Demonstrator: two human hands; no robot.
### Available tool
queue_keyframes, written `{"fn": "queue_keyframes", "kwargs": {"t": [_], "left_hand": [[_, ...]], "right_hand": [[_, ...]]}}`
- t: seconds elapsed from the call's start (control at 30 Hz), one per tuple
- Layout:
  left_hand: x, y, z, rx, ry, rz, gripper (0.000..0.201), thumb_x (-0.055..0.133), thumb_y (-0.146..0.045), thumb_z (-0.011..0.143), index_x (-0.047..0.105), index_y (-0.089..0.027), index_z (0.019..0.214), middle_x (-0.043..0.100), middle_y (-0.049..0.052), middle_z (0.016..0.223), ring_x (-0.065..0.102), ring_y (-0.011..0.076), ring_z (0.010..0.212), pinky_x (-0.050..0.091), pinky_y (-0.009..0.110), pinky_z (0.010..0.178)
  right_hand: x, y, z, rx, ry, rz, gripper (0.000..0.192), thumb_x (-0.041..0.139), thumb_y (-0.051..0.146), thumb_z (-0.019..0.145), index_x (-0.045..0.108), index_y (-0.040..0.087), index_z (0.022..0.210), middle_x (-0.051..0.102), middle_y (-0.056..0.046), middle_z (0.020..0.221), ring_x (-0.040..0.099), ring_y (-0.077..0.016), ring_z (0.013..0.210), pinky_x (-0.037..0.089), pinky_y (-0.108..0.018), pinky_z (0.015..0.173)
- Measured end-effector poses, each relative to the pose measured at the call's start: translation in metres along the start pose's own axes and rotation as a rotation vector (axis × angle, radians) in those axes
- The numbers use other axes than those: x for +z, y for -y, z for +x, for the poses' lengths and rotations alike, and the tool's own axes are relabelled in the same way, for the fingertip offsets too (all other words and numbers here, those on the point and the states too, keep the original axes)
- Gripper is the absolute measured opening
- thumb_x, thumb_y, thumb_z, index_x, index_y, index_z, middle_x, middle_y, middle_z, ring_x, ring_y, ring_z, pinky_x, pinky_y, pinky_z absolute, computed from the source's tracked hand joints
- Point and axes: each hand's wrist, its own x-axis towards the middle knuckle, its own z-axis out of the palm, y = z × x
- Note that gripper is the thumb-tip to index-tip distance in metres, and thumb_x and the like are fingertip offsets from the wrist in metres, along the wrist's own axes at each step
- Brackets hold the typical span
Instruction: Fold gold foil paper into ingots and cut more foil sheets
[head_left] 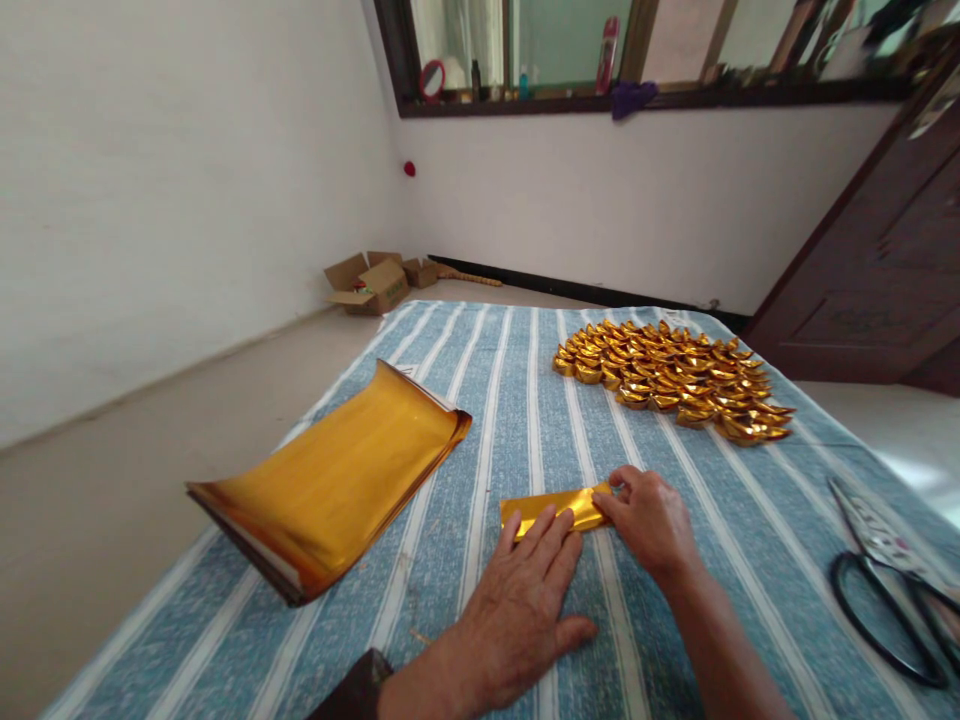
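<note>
A folded strip of shiny gold foil paper (556, 503) lies on the blue and white striped cloth (514, 390). My left hand (529, 590) rests flat on its near edge, fingers stretched out and thumb apart. At the strip's right end, my right hand (651, 522) pinches the corner between thumb and fingers. To the left lies a stack of gold foil sheets (330, 475), its ends curling up. Many small folded gold paper ingots (664, 375) stand grouped in rows at the far right of the cloth.
Black-handled scissors (889, 585) lie at the right edge of the cloth. Beyond the far left corner, an open cardboard box (371, 285) sits on the floor by the wall. A dark wooden door (862, 270) stands at the right, and a window ledge (540, 105) holds bottles and a mirror.
</note>
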Motion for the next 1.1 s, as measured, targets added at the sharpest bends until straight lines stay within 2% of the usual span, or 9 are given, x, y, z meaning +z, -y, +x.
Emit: {"fn": "queue_keyframes", "kwargs": {"t": [0.67, 0.87, 1.1], "left_hand": [[0.0048, 0.0006, -0.0026, 0.014, -0.041, -0.034, 0.073, 0.057, -0.051, 0.09, 0.027, -0.018, 0.149, 0.029, 0.012, 0.155, 0.019, 0.0299, 0.144, 0.016, 0.058, 0.116], [0.005, 0.0013, -0.0028, 0.025, -0.077, -0.053, 0.076, 0.059, -0.051, 0.088, 0.027, -0.018, 0.149, 0.032, 0.013, 0.153, 0.021, 0.0318, 0.144, 0.016, 0.061, 0.115], [0.0019, 0.0001, -0.0025, 0.02, -0.055, -0.063, 0.078, 0.062, -0.048, 0.087, 0.027, -0.016, 0.148, 0.03, 0.016, 0.153, 0.022, 0.0339, 0.143, 0.016, 0.063, 0.113]], "right_hand": [[-0.0037, 0.0052, -0.0022, 0.031, 0.027, -0.036, 0.022, 0.061, 0.035, 0.082, 0.067, 0.02, 0.096, 0.06, -0.004, 0.081, 0.058, -0.0184, 0.074, 0.038, -0.027, 0.07], [-0.0043, 0.0053, -0.0019, 0.037, 0.043, -0.048, 0.023, 0.061, 0.035, 0.082, 0.067, 0.02, 0.099, 0.061, -0.004, 0.082, 0.059, -0.0182, 0.075, 0.038, -0.027, 0.07], [-0.0028, 0.0033, -0.0008, 0.035, 0.046, -0.077, 0.025, 0.061, 0.037, 0.082, 0.067, 0.021, 0.099, 0.062, -0.005, 0.084, 0.06, -0.0189, 0.077, 0.037, -0.027, 0.069]]}}
